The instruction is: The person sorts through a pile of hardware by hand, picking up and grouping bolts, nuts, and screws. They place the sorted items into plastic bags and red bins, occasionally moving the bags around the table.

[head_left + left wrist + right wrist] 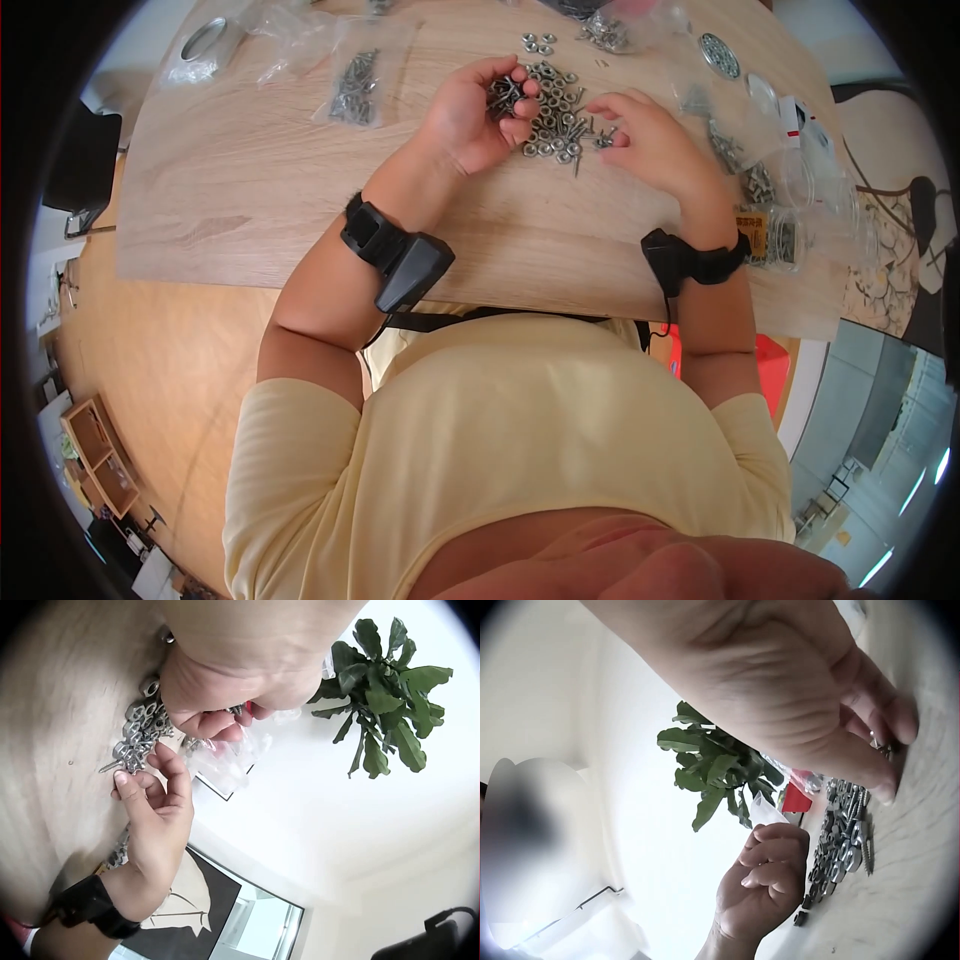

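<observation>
My left hand [478, 112] is palm up over the table, its fingers curled round a bunch of small dark screws [507, 97]. In the left wrist view a few screw tips [237, 709] show between its fingers. Right beside it lies a pile of hex nuts [548, 90] mixed with loose screws [577, 128]. At the pile's right edge my right hand [650, 140] is palm down, with thumb and fingertips round a few screws [604, 141] at the tabletop. The right wrist view shows these shiny screws [883, 747] between thumb and fingers, partly hidden.
Several nuts [538, 43] stand apart behind the pile. A clear bag of screws [355, 85] lies to the left, near a round tin [205, 40]. On the right are a round perforated metal piece [719, 56], more bagged hardware [757, 183] and a clear box [780, 240].
</observation>
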### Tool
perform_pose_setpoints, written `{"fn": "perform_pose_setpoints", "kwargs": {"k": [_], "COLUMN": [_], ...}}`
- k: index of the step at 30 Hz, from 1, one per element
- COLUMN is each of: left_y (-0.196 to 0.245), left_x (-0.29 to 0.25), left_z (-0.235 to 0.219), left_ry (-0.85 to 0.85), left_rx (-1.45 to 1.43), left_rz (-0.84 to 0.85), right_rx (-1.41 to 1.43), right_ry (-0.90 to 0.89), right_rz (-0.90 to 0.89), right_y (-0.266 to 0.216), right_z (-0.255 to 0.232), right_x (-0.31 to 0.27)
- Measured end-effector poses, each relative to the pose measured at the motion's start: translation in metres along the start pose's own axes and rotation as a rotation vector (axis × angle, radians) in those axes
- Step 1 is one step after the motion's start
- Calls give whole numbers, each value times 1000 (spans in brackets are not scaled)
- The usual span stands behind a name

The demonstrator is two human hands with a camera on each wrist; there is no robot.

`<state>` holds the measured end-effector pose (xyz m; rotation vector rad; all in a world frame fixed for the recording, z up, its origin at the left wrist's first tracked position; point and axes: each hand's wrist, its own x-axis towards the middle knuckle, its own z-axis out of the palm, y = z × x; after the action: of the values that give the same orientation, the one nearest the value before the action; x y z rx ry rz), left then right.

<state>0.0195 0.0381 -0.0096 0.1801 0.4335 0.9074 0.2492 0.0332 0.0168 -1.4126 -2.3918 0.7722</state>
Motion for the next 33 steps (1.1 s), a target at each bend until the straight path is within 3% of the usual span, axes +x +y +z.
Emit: {"fn": "perform_pose_setpoints", "kwargs": {"k": [3,6,11,24,26,33], "left_y": [0,0,-2,-6,-10,-20], "left_x": [-1,0,1,-2,-4,-16], "left_z": [0,-1,0,7,13,30], "left_ry": [53,3,18,39,123,120], "left_rx": [32,42,83,288,455,584], "left_rz": [31,44,68,4,-4,-83], "right_rx": [94,98,-4,-30,201,774], "right_ry": [-30,6,67,173,108,192], "right_rz": [-17,-33,-107,-135,99,-71], "right_y": [-8,-12,-6,-1,-9,-33], "right_z": [6,11,22,14,2,17], "right_x": [4,4,7,10,7,7]}}
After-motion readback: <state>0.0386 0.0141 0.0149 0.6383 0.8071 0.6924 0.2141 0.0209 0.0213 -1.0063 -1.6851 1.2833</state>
